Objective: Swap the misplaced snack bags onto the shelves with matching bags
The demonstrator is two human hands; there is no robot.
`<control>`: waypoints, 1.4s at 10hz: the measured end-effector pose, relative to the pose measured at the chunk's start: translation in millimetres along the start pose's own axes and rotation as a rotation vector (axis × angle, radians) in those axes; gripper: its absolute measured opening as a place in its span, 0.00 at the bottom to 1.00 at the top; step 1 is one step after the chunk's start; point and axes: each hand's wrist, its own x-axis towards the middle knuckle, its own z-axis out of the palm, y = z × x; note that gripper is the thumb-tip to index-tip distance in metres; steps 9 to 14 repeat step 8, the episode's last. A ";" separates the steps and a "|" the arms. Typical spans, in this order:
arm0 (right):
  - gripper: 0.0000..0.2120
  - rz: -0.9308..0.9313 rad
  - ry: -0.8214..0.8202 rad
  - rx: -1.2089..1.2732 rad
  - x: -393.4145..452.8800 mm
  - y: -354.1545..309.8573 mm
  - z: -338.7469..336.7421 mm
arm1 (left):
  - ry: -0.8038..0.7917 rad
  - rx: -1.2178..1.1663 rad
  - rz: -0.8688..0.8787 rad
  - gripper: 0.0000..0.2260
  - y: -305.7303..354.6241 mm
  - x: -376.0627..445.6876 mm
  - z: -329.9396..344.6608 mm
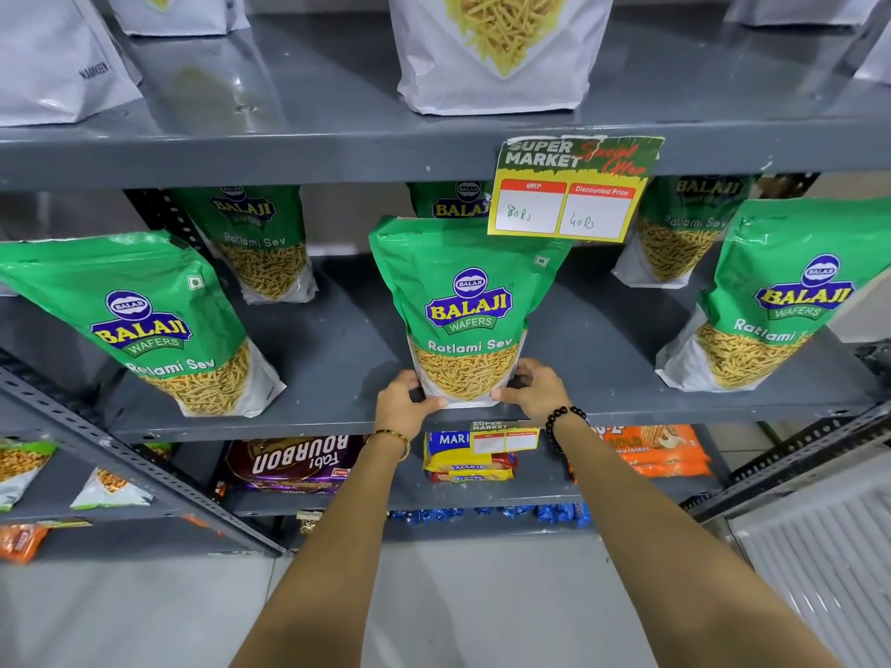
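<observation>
Grey metal shelves (337,151) carry snack bags: white ones on the upper shelf, green ones on the middle shelf. At the middle shelf's front edge, one green bag (465,311) stands upright, its lower corners gripped by the left hand (402,402) and right hand (535,385), fingers closed on it.

A yellow price tag (573,195) is hanging from the upper shelf edge. Bourbon biscuit pack (294,462), Marie packs (453,458) and orange cookie packs (660,450) are lying on the lower shelf.
</observation>
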 end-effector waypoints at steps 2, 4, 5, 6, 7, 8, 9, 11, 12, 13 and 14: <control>0.23 0.003 -0.001 -0.013 -0.6 0.6 -1.0 | -0.027 0.005 -0.009 0.21 0.6 -0.7 -1.4; 0.22 0.001 -0.022 0.002 -2.3 0.2 -1.3 | -0.044 0.038 0.005 0.22 4.3 -4.0 -2.2; 0.22 0.001 -0.017 0.000 -1.7 0.0 -0.1 | -0.053 0.072 0.005 0.22 5.1 -3.7 -2.2; 0.24 0.002 -0.006 -0.031 -7.8 0.3 1.8 | -0.061 0.109 -0.008 0.23 7.5 -6.4 -2.7; 0.26 -0.009 0.009 -0.087 -14.2 4.9 3.8 | -0.040 0.142 -0.013 0.26 6.7 -12.8 -5.5; 0.31 -0.014 0.020 -0.132 -28.8 8.5 5.1 | -0.052 0.171 -0.030 0.31 -3.3 -24.8 -8.6; 0.31 -0.014 0.020 -0.132 -28.8 8.5 5.1 | -0.052 0.171 -0.030 0.31 -3.3 -24.8 -8.6; 0.31 -0.014 0.020 -0.132 -28.8 8.5 5.1 | -0.052 0.171 -0.030 0.31 -3.3 -24.8 -8.6; 0.31 -0.014 0.020 -0.132 -28.8 8.5 5.1 | -0.052 0.171 -0.030 0.31 -3.3 -24.8 -8.6; 0.31 -0.014 0.020 -0.132 -28.8 8.5 5.1 | -0.052 0.171 -0.030 0.31 -3.3 -24.8 -8.6; 0.31 -0.014 0.020 -0.132 -28.8 8.5 5.1 | -0.052 0.171 -0.030 0.31 -3.3 -24.8 -8.6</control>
